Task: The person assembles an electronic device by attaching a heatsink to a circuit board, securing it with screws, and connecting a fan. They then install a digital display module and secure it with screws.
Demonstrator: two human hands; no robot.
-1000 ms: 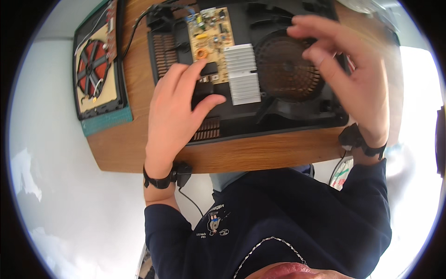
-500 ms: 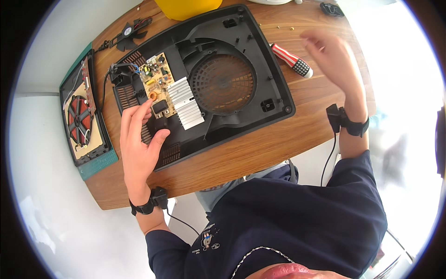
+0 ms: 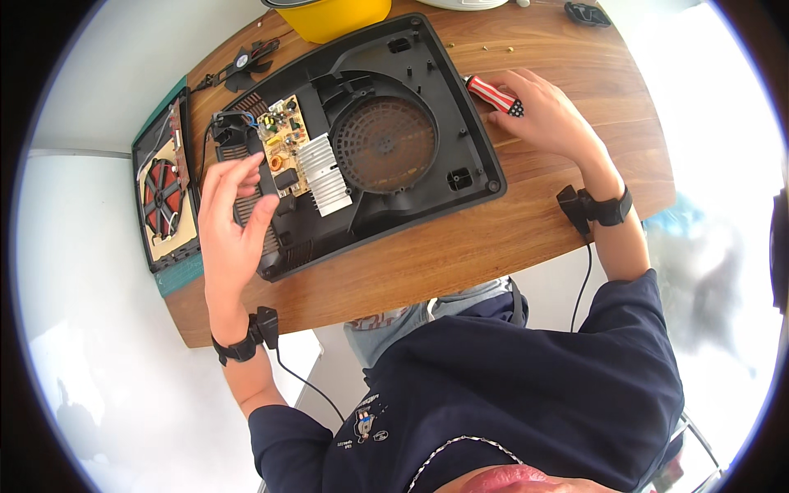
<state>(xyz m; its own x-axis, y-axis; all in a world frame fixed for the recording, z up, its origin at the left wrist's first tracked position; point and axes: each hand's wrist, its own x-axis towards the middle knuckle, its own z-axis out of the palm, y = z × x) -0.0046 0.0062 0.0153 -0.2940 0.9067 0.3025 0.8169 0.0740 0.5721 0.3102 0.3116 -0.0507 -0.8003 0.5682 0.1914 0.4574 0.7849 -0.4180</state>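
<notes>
My right hand (image 3: 546,115) has closed around the red-and-white striped handle of a screwdriver (image 3: 491,93), thumb on the near side and fingers on the far side. It lies just off the right edge of a black plastic housing (image 3: 378,218), whose floor has a round vent grille (image 3: 386,144). Inside the housing sit a tan circuit board (image 3: 282,135) and a silver finned heat sink (image 3: 325,172). My left hand (image 3: 230,222) is open, fingers bent and thumb apart, over the housing's left side by the board. Nothing shows in it.
A second panel with a red-and-black round coil (image 3: 164,197) lies on a green mat (image 3: 182,275) at the left. Behind the housing are a black fan (image 3: 240,70) and a yellow container (image 3: 333,18). Small screws (image 3: 509,49) and a black part (image 3: 586,14) lie at the far right.
My right hand has come down and left onto the screwdriver and taken hold of its handle. My left hand stays open near the board. The whole view has shifted slightly.
</notes>
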